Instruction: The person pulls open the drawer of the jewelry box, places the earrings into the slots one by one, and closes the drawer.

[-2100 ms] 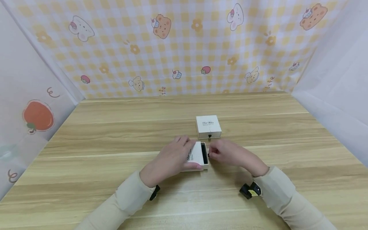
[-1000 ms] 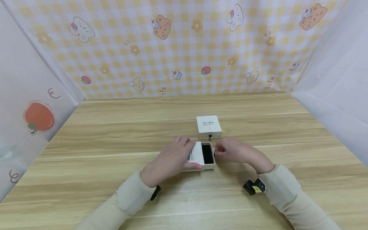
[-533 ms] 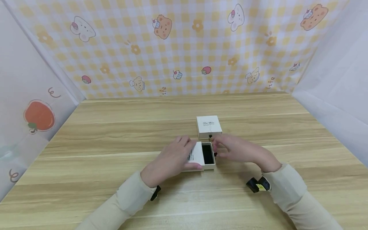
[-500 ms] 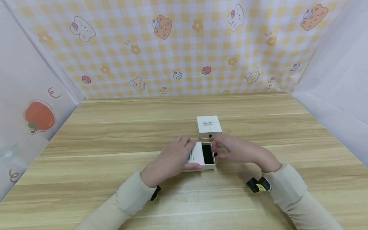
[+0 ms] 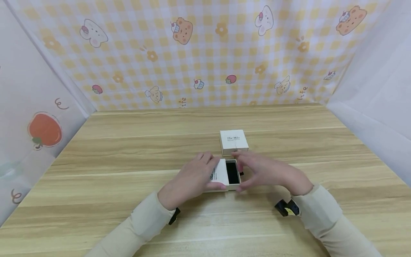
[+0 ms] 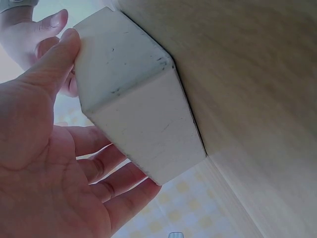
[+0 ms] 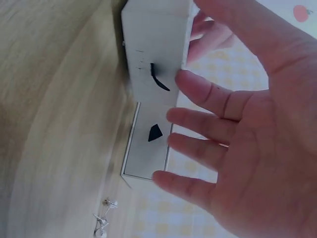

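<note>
A white sliding drawer box (image 5: 221, 172) with black lettering lies on the table, its drawer (image 5: 234, 187) pulled partly out to the right and showing a black lining (image 5: 233, 173). My left hand (image 5: 192, 175) grips the sleeve, thumb on the near side and fingers over the far side. At the drawer's end my right hand (image 5: 264, 170) spreads its fingers, with the thumb near the front corner and the index finger towards the back. A black ribbon tab (image 7: 158, 79) hangs free on the drawer front. Whether the right fingers touch the drawer is hard to tell.
A second white box (image 5: 233, 138), closed, stands just behind the first, with its own black tab (image 7: 155, 133). Small silvery pieces (image 7: 103, 218), too blurred to name, appear low in the right wrist view. A checked curtain (image 5: 205, 53) hangs behind the wooden table (image 5: 128, 150).
The drawer has slid out to the right, pulled by its tab. My right hand has let go of the tab and spread its fingers round the drawer's end. The left hand has stayed put.
</note>
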The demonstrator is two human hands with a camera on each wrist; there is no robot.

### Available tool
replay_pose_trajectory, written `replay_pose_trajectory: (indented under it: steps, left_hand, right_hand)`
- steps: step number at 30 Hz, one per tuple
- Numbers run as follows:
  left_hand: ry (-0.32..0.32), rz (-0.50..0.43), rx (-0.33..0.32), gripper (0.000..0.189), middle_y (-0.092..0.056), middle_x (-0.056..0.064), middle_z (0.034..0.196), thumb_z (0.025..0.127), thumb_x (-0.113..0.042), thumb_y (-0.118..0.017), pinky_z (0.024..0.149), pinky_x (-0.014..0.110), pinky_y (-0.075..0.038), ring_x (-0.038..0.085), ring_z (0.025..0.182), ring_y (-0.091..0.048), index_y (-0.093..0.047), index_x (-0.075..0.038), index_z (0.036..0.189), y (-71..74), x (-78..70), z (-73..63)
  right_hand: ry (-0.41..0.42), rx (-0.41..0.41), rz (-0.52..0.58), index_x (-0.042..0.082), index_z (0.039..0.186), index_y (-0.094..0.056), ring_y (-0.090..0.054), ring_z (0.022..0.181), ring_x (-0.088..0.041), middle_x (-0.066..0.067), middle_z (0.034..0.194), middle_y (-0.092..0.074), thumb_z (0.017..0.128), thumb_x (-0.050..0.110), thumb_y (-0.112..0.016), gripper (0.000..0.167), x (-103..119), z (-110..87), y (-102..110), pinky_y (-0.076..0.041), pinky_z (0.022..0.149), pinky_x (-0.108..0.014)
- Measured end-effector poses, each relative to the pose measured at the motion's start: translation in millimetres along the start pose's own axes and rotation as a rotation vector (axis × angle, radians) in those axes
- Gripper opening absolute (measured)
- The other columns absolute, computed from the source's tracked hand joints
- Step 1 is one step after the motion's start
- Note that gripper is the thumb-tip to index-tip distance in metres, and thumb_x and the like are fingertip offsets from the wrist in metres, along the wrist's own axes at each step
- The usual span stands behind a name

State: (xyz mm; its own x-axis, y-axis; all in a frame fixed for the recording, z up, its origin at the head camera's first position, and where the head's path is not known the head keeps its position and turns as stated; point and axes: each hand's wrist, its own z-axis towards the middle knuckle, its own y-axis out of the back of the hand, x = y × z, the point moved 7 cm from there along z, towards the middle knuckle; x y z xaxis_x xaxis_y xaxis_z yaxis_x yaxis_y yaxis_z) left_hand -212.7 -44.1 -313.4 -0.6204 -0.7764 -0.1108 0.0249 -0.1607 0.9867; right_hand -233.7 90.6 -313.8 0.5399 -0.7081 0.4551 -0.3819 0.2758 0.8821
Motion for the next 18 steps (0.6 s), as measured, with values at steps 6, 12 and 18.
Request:
replay_pose_trajectory:
  steps: [6,12,18]
  left_hand:
    - [0.007,0.0,0.004,0.08,-0.053,0.005,0.114,0.076,-0.062,-0.059,0.077,0.029,-0.046,0.018,0.097,-0.047,-0.05,-0.005,0.132,-0.3,0.3,0.2]
    - [0.015,-0.006,0.006,0.078,-0.053,0.004,0.112,0.076,-0.061,-0.06,0.073,0.027,-0.045,0.017,0.094,-0.045,-0.051,-0.006,0.13,-0.4,0.3,0.7]
    - [0.006,0.0,0.002,0.079,-0.053,0.005,0.112,0.077,-0.062,-0.06,0.074,0.028,-0.045,0.017,0.094,-0.045,-0.051,-0.005,0.131,-0.3,-0.3,0.9]
  right_hand:
    - [0.012,-0.013,-0.056,0.015,0.088,-0.051,-0.049,0.097,-0.017,-0.011,0.135,-0.046,0.067,0.04,-0.081,0.044,2.3,3.8,-2.7,-0.043,0.08,-0.031]
    - [0.016,-0.004,-0.087,0.015,0.085,-0.047,-0.044,0.074,-0.011,-0.004,0.11,-0.058,0.068,0.037,-0.081,0.044,2.3,5.0,-5.4,-0.041,0.066,-0.024]
    - [0.064,-0.038,-0.128,0.014,0.087,-0.049,-0.044,0.074,-0.009,0.006,0.086,-0.051,0.069,0.035,-0.08,0.041,4.2,5.0,-4.7,-0.041,0.065,-0.022]
